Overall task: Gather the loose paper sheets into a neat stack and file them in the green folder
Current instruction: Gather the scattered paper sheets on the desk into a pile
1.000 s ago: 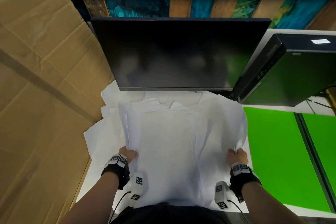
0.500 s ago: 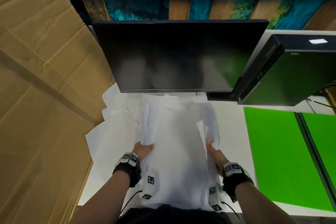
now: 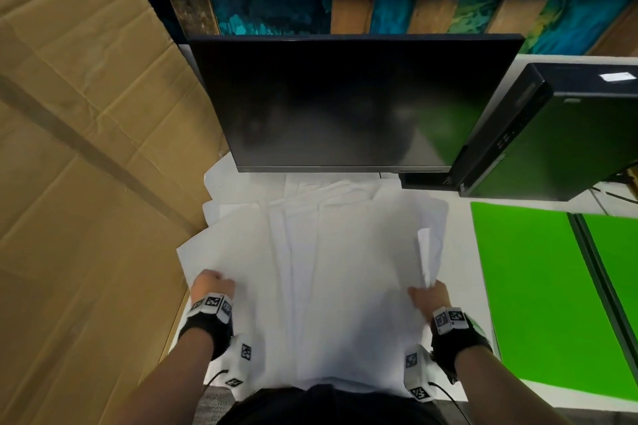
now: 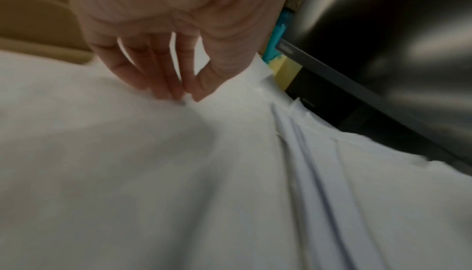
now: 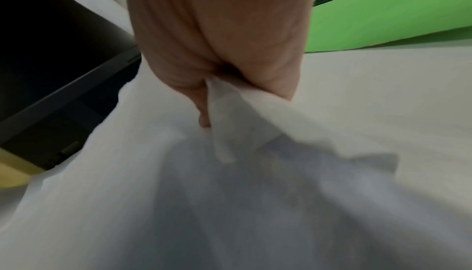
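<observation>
Paper sheets (image 3: 345, 269) spread between both hands: left hand (image 3: 211, 285) and right hand (image 3: 428, 297) pinch opposite edges.

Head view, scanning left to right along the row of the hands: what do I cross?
Cardboard sheet → left hand → paper sheets → right hand → green folder.

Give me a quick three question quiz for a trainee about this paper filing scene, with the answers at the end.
1. True or false: the green folder lies open, right of the paper sheets.
2. Which hand pinches a sheet edge between thumb and fingertips: left hand, right hand, or both?
3. What dark object stands just behind the sheets?

Key
1. True.
2. Both.
3. The monitor.
</observation>
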